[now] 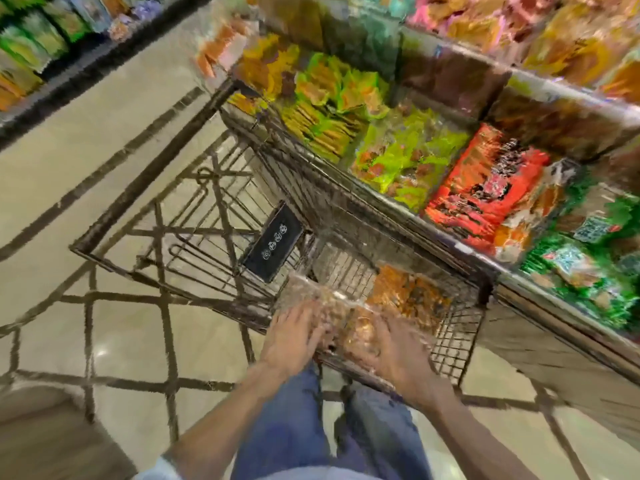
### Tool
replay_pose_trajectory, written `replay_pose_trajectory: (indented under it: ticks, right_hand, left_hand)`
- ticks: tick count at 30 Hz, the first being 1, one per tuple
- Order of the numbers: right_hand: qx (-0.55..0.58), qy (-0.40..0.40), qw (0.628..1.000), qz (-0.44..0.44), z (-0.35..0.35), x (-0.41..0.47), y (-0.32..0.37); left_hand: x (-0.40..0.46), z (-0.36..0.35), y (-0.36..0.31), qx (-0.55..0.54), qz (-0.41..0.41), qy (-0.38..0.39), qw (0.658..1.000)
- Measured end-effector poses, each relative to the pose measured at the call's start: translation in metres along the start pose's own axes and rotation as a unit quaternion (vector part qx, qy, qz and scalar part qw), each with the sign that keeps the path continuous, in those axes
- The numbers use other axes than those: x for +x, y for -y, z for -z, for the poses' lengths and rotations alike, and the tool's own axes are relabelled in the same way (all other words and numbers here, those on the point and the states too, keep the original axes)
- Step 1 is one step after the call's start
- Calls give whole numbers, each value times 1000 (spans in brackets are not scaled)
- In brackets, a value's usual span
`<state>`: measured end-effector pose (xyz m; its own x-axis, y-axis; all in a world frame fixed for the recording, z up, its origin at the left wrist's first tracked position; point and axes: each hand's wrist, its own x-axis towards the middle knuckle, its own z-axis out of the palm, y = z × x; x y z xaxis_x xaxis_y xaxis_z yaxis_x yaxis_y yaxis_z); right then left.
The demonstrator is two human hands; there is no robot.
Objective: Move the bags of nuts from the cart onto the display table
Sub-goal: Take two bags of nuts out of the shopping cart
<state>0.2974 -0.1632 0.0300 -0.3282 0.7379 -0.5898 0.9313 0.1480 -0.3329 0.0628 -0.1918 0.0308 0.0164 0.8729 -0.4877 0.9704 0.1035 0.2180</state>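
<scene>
The picture is blurred by motion. A dark wire cart stands in front of me, and clear bags of nuts lie in its near compartment. My left hand lies on a clear bag of pale nuts at the compartment's left side. My right hand lies on a bag of brown nuts beside it. The fingers of both hands reach forward over the bags; the blur hides whether they curl round them. The display table runs along the cart's right side, filled with packaged snacks.
Green, yellow and red snack packs fill the table's bins, with higher shelves of packs behind. More shelves line the far left of the aisle. The tiled floor stretches left of the cart. A black label plate hangs inside the cart.
</scene>
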Motion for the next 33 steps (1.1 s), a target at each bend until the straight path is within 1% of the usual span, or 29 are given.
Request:
replay_pose_trajectory:
  ticks: [3,6,8,11,15,20,23,24,27,29,32,33]
  right_hand:
    - [41,19,998,-40,-16,34,12]
    - [95,47,992,-70,-30,68,19]
    - [130,71,986,-73,-46,90,22]
    - [174,73,976,-105,-78,121,18]
    - [174,112,969,-136,-112,155,3]
    - [188,119,962,-158,-149,189,-14]
    - [234,112,954,-153,-154,196,-20]
    - [244,108,951,-157,-153,196,-19]
    - [243,94,949,-174,-144,197,-13]
    - [244,81,950,-179,-146,197,-12]
    - [274,83,938,-196,-140,200,-6]
    - [277,84,936,-201,-139,201,-4]
  left_hand:
    - [49,-7,32,-9,7,46,999]
    - [101,-33,55,-43,45,108,992]
    - [132,-58,69,-67,77,145,984]
    - [173,-94,87,-92,124,169,973]
    - [219,-139,111,-107,188,161,963]
    - [243,-169,120,-97,221,142,960]
    - [252,-172,122,-93,254,121,955]
    - [253,-170,122,-99,266,125,951]
    - [252,-171,125,-85,266,140,950]
    - [248,-173,128,-113,265,121,950]
    - [243,-169,134,-214,258,113,935]
    - [241,-167,136,-229,251,113,934]
